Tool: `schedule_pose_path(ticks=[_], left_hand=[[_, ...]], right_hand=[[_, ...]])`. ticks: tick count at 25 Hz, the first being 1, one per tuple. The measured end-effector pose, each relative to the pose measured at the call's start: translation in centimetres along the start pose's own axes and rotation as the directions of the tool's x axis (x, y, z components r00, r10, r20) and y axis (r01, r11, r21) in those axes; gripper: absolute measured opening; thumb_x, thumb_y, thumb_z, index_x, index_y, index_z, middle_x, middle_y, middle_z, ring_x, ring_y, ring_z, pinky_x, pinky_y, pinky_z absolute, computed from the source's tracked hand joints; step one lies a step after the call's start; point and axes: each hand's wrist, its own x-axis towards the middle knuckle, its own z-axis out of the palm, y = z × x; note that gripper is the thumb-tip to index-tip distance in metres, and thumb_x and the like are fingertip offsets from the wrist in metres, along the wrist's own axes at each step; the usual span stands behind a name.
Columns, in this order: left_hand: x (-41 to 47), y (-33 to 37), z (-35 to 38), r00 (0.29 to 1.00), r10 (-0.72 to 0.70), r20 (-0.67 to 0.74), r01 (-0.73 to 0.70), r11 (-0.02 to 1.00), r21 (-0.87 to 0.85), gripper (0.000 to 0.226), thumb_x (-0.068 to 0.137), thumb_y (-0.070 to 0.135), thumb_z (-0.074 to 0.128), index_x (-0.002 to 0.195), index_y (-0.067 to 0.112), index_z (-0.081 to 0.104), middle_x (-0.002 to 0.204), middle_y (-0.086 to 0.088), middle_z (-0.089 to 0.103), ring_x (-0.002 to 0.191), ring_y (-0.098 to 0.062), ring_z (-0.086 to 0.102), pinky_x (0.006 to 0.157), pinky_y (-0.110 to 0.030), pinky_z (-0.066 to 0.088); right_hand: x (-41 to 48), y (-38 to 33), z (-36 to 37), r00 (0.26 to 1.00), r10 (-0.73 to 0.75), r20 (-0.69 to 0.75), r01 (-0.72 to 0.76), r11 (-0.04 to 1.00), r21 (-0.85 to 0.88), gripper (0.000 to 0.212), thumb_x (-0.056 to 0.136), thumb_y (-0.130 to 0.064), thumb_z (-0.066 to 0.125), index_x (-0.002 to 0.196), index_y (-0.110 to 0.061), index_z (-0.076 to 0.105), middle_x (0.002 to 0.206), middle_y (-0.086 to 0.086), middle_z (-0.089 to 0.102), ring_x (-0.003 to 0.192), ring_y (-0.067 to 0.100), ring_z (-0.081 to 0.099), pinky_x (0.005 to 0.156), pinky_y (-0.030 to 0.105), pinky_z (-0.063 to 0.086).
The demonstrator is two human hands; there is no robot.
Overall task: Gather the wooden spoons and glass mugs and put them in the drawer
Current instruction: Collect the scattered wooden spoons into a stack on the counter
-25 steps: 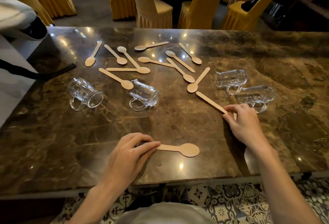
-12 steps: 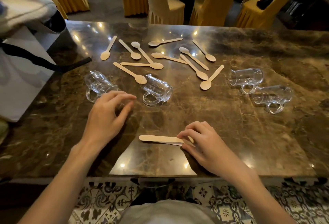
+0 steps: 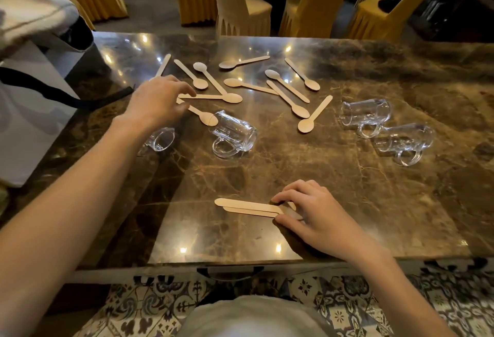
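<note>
So half a second back the left hand was hovering down by the leftmost glass mug, and now it's reached past it into the scatter of wooden spoons at the far side of the marble table. The right hand hasn't really budged, it's parked on the same spot near the front edge.

Only one view here, the head cam, so that's all I've got.

Left hand: fingers loosely curled and a little apart, tips coming down on the handle ends of two crossed spoons. I'd call it mid-reach, about to pinch, and it doesn't look closed on anything yet. Its forearm covers most of that leftmost mug.

Right hand: fingers bent and pressed down on the bowl ends of two stacked spoons, thumb tucked against the near side. My guess is it's pinning the little pile so the handles stay lined up while the other hand fetches more. Makes sense, flat spoons slide easily on polished stone.

The rest of the spoons are still strewn around the far middle of the table. Four mugs all lie on their sides: one under the left arm, the centre mug with a spoon bowl touching its rim, and a pair on the right, just beside each other. A drawer handle peeks out under the front edge; drawer looks closed, nothing is in it yet as far as I can judge.
</note>
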Motion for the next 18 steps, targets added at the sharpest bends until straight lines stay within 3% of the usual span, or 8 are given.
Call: schedule_pose_path(ticks=[3,6,8,10,14,18], left_hand=[[2.0,-0.5,0.4,0.983,0.028,0.181,-0.059,0.984,0.169,0.033,0.082,0.027,0.067,0.114,0.034,0.062,0.123,-0.003,0.059,0.107,-0.026,0.056,0.080,-0.042,0.049],[3.2,-0.7,0.7,0.945,0.012,0.327,-0.078,0.979,0.191,0.034,0.082,0.024,0.067,0.113,0.037,0.062,0.121,-0.001,0.059,0.106,-0.023,0.055,0.071,-0.034,0.046],[3.6,-0.6,0.8,0.935,-0.008,0.354,-0.061,0.981,0.185,0.033,0.083,0.022,0.066,0.112,0.038,0.063,0.120,0.000,0.060,0.099,-0.019,0.056,0.057,-0.025,0.040],[4.0,-0.5,0.8,0.940,-0.010,0.341,-0.052,0.984,0.173,0.031,0.083,0.021,0.066,0.110,0.037,0.065,0.118,0.002,0.062,0.087,-0.014,0.050,0.051,-0.020,0.033],[4.5,-1.1,1.1,0.943,0.023,0.333,-0.061,0.992,0.106,0.025,0.082,0.022,0.068,0.105,0.033,0.067,0.114,0.002,0.065,0.096,-0.019,0.057,0.063,-0.027,0.041],[4.9,-2.1,1.6,0.934,0.033,0.357,-0.068,0.994,0.085,0.020,0.081,0.022,0.069,0.100,0.030,0.066,0.105,0.002,0.063,0.090,-0.017,0.054,0.069,-0.032,0.045]], right_hand=[[1.5,1.0,-2.9,0.998,0.039,-0.043,-0.038,0.999,0.015,0.032,0.082,-0.050,0.055,0.108,-0.033,0.063,0.105,-0.017,0.057,0.099,0.003,0.049,0.089,0.029,0.041],[5.0,3.3,-6.2,0.968,0.124,-0.217,-0.157,0.977,-0.143,0.023,0.085,-0.034,0.060,0.107,-0.028,0.064,0.107,-0.008,0.062,0.095,0.012,0.057,0.080,0.031,0.047],[7.5,4.9,-7.8,0.937,0.192,-0.291,-0.273,0.923,-0.272,0.022,0.087,-0.024,0.061,0.109,-0.026,0.064,0.113,-0.003,0.061,0.099,0.022,0.060,0.074,0.037,0.049],[9.5,6.1,-8.4,0.932,0.239,-0.272,-0.336,0.850,-0.405,0.026,0.087,-0.015,0.059,0.111,-0.023,0.064,0.116,0.001,0.060,0.102,0.028,0.059,0.067,0.038,0.047],[12.3,7.9,-8.1,0.942,0.297,-0.154,-0.330,0.744,-0.581,0.034,0.085,0.001,0.056,0.116,-0.012,0.060,0.118,0.007,0.060,0.106,0.031,0.058,0.069,0.042,0.051],[13.7,9.0,-8.0,0.952,0.272,-0.138,-0.294,0.697,-0.654,0.031,0.088,-0.001,0.054,0.117,-0.011,0.060,0.117,0.010,0.061,0.108,0.029,0.056,0.077,0.040,0.050]])
